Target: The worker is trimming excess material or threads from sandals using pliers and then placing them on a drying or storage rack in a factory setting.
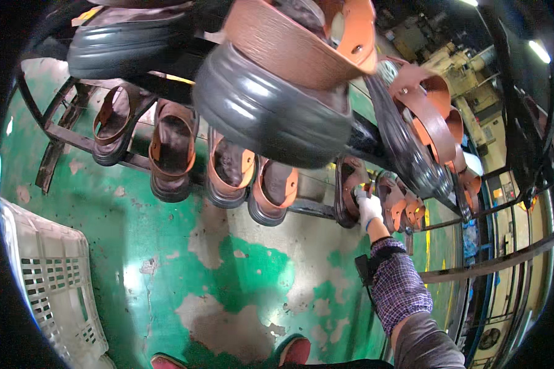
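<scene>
My right hand (pixel 368 208), in a white glove, reaches forward to the lower rack and closes on the edge of a brown sandal (pixel 346 195) with a dark sole. Its fingertips are partly hidden against the strap. To the right of that hand, more brown sandals (pixel 395 200) stand close together. Left of it, several sandals with brown straps and black soles sit spaced along the rack, one of them a tan-strapped sandal (pixel 276 187). My left hand is out of view.
Large in front, an upper tier carries a thick black-soled sandal (pixel 271 104) and others. A dark metal rack bar (pixel 314 209) runs under the lower row. At left stands a white plastic crate (pixel 52 270). The green floor (pixel 252 264) has worn patches; a curved rail (pixel 492 264) crosses at right.
</scene>
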Available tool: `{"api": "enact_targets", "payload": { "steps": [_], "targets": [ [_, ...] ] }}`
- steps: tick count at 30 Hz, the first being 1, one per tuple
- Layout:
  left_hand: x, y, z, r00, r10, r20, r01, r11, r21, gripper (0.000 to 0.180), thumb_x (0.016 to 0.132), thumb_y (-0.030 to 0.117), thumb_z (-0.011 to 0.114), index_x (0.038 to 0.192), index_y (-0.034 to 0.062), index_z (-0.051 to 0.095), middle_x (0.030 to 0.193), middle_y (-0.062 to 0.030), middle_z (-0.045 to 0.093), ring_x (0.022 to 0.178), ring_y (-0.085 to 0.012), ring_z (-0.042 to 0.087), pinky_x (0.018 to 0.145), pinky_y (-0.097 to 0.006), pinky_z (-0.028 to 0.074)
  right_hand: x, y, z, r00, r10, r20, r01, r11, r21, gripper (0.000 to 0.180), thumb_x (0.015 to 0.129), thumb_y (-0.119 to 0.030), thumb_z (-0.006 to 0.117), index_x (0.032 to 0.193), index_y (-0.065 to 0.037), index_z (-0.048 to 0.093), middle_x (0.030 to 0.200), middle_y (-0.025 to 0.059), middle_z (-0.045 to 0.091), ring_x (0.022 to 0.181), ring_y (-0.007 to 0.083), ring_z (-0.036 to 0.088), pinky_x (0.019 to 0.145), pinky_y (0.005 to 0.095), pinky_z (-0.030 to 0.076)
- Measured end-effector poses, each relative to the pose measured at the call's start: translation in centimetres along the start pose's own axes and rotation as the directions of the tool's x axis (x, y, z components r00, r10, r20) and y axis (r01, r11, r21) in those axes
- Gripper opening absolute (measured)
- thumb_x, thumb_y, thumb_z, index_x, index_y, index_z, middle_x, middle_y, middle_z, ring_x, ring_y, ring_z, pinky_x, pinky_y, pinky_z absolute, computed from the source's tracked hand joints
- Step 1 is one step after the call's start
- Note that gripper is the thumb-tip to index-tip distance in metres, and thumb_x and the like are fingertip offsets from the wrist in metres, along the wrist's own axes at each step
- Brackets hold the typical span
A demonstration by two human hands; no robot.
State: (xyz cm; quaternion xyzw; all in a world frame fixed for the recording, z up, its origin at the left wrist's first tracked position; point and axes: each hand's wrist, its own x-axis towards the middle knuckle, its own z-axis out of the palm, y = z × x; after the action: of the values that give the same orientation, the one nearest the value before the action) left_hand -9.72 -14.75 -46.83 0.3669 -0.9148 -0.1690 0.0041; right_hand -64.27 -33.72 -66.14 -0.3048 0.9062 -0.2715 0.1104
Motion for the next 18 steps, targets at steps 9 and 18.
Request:
{"api": "enact_targets", "payload": {
  "steps": [9, 18],
  "targets": [
    [2.0, -1.5, 0.8, 0.978, -0.202, 0.056, 0.205, 0.978, -0.044, 0.031, 0.081, 0.019, 0.055, 0.104, -0.0009, 0.059, 0.099, -0.0221, 0.057, 0.085, -0.0375, 0.057, 0.083, -0.059, 0.044, -5.7, 3.3, -11.0, 0.757, -0.423, 0.498, 0.552, 0.821, -0.143, 0.020, 0.081, -0.019, 0.061, 0.099, -0.009, 0.064, 0.084, 0.0102, 0.064, 0.078, 0.0204, 0.063, 0.070, 0.0344, 0.049],
    [0.9, 1.5, -1.2, 0.822, -0.564, 0.077, 0.555, 0.762, -0.333, 0.046, 0.085, 0.017, 0.051, 0.128, 0.0019, 0.048, 0.106, -0.0147, 0.058, 0.090, -0.0291, 0.060, 0.084, -0.046, 0.048, -26.8, -18.6, -25.4, -0.355, -0.104, 0.929, 0.226, 0.955, 0.193, 0.025, 0.081, -0.007, 0.066, 0.105, -0.006, 0.073, 0.146, 0.0148, 0.040, 0.141, 0.0230, 0.025, 0.109, 0.0395, 0.028]
  ]
}}
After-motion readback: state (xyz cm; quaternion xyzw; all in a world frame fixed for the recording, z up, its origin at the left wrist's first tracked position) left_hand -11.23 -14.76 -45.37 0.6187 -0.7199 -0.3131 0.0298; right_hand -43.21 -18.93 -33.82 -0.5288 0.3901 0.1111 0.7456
